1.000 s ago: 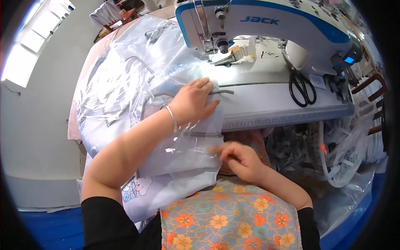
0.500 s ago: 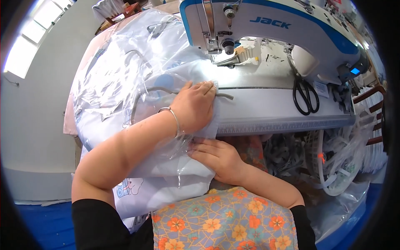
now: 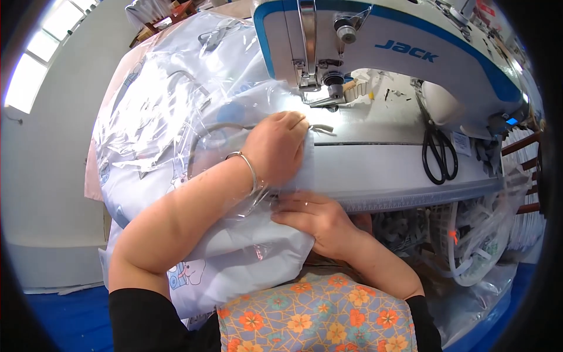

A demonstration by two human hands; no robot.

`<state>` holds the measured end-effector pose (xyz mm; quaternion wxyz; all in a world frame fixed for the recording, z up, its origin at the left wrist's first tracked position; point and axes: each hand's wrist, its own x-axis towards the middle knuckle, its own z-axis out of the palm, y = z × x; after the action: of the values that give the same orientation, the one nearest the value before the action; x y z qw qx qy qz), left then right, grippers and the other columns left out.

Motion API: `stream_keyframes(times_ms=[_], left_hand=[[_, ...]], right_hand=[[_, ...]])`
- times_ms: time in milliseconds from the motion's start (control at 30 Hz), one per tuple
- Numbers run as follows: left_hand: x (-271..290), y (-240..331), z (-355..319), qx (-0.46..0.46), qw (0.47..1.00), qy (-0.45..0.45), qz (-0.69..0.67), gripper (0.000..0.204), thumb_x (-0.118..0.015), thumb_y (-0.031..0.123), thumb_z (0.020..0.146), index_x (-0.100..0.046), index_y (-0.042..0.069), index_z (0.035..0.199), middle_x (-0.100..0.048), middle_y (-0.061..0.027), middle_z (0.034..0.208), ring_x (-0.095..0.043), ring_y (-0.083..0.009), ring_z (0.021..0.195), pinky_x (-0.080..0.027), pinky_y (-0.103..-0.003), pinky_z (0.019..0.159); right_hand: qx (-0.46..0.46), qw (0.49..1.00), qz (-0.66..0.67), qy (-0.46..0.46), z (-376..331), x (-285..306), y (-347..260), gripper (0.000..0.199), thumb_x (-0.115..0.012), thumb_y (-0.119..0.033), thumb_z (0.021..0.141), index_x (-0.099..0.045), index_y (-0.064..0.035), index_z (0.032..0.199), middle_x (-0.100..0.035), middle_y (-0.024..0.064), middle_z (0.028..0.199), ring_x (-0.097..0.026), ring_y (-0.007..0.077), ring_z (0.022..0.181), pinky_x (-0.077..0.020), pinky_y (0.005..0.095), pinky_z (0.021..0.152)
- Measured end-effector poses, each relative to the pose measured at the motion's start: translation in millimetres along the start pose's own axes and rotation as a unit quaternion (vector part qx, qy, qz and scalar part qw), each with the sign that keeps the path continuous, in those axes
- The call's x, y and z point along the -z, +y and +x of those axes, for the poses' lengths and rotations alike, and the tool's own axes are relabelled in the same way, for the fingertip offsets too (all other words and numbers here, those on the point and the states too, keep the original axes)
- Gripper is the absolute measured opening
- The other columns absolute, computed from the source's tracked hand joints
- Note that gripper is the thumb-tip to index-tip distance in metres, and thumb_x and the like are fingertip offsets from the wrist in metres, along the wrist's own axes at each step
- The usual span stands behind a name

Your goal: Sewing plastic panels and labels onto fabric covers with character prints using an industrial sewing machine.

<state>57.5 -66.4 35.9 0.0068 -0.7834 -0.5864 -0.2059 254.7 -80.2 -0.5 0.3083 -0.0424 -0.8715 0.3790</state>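
Note:
White printed fabric (image 3: 246, 249) with a clear plastic sheet (image 3: 146, 111) over it spreads across the left of the sewing table. My left hand (image 3: 275, 146) lies at the fabric's right edge, just in front of the presser foot (image 3: 325, 102), its fingers bent and pressed together on the layers. A grey cord (image 3: 220, 125) runs beneath the plastic, and its end sticks out past my left fingertips. Lower down, my right hand (image 3: 319, 220) pinches the same edge near the table's front; its fingertips are partly hidden by the plastic and fabric.
The white and blue sewing machine (image 3: 404, 56) stands at the back right. Black-handled scissors (image 3: 440, 155) lie on its bed, beyond a ruler strip (image 3: 422, 193) along the front edge. A plastic basket (image 3: 469, 252) with scraps sits below right.
The head view has shifted, so the machine appears farther right and lower. My left hand has slid nearer the presser foot with the fabric edge, its fingers more bent. My right hand stays at the edge.

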Motion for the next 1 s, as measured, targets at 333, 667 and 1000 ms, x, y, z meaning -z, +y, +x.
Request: stream_keyframes(times_ms=[333, 667, 1000], left_hand=[[5.2, -0.9, 4.3, 0.045, 0.994, -0.09, -0.046, 0.043, -0.061, 0.009, 0.084, -0.057, -0.005, 0.124, -0.058, -0.022, 0.129, -0.054, -0.0379, 0.121, -0.044, -0.044, 0.105], [-7.5, -11.8, -10.3, -0.041, 0.998, 0.033, 0.029, 0.046, -0.064, 0.007, 0.078, -0.062, 0.0, 0.124, -0.062, -0.0144, 0.13, -0.058, -0.0332, 0.114, -0.045, -0.044, 0.101], [-9.4, -16.2, -8.8, -0.04, 0.997, 0.061, 0.002, 0.038, -0.068, 0.014, 0.079, -0.065, -0.002, 0.113, -0.064, -0.0139, 0.123, -0.058, -0.0304, 0.114, -0.047, -0.042, 0.097]], right_hand=[[-0.096, 0.987, 0.125, -0.04, 13.7, 32.9, 13.1, 0.024, -0.071, -0.008, 0.079, -0.072, -0.0028, 0.102, -0.071, 0.0146, 0.108, -0.067, 0.0337, 0.101, -0.0527, 0.042, 0.093], [-0.028, 0.995, 0.095, -0.006, 12.4, 28.3, 15.3, 0.023, -0.068, 0.002, 0.076, -0.071, -0.0005, 0.099, -0.072, 0.0149, 0.102, -0.067, 0.0344, 0.101, -0.0539, 0.0407, 0.089], [-0.28, 0.869, -0.311, 0.264, -60.8, 138.1, 19.4, 0.022, -0.06, 0.004, 0.087, -0.064, -0.0005, 0.108, -0.066, 0.0123, 0.118, -0.061, 0.0276, 0.113, -0.0447, 0.0356, 0.101]])
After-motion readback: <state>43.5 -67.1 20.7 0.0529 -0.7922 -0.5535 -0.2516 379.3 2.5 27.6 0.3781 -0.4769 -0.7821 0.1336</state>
